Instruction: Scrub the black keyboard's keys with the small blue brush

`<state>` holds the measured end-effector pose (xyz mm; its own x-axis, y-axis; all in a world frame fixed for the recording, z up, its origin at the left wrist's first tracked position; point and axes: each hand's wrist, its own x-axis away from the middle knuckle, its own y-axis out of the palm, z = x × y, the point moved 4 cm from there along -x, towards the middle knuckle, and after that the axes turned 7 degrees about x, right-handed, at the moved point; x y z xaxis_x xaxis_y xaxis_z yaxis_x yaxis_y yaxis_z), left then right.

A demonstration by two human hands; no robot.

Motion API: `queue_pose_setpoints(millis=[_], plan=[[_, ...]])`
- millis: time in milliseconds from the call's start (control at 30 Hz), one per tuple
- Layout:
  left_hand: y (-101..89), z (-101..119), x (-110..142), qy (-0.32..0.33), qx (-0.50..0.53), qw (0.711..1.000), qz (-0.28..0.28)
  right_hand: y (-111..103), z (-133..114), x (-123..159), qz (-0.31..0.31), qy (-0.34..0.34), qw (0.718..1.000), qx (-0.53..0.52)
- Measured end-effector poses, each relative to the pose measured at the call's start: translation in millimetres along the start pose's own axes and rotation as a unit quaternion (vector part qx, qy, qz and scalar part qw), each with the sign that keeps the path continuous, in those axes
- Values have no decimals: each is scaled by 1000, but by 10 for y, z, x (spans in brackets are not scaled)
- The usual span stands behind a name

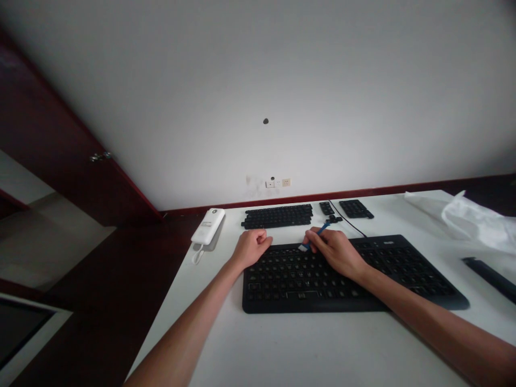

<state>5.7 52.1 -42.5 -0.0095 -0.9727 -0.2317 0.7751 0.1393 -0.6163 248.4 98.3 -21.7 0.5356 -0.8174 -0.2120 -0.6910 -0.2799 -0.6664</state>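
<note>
A black keyboard base (318, 306) with its keycaps off lies on the white table. My right hand (332, 250) pinches a small brush with a blue handle (323, 228). The brush's white bristles (302, 248) touch down near the top row of bare key sockets. At the back left corner of the keyboard, my left hand (253, 247) is closed with curled fingers against its edge; the undersides of those fingers are hidden.
Behind the keyboard lie black keycaps (278, 216) in rows, a number-pad group (356, 208) and smaller groups. A white power bank (208, 226) with a loop sits left. White cloth-like material (475, 220) and a dark strip (492, 277) lie right. A cable (350, 224) runs back.
</note>
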Motion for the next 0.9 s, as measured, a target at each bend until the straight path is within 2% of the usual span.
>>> queue_pose_setpoints(millis=[100,233,400,533,700,900], plan=[[3,-1,4,0,3,1000,-1,15,-12,1,-16,-15,1000,-1],[-1,9,7,2,5,1000,-1,-19,-1,3,21,9,1000,-1],[-6,20,7,-1,7,1000,-2,7,-39,8,-24,-14,1000,12],[-2,7,5,-1,6,1000,-3,-17,-15,10,16,14,1000,10],[-3,-10,0,-6,-5,1000,-1,11,-37,16,-18,-16,1000,12],[-9,16,4,-2,5,1000,-3,-1,-23,6,-2,-4,1000,3]])
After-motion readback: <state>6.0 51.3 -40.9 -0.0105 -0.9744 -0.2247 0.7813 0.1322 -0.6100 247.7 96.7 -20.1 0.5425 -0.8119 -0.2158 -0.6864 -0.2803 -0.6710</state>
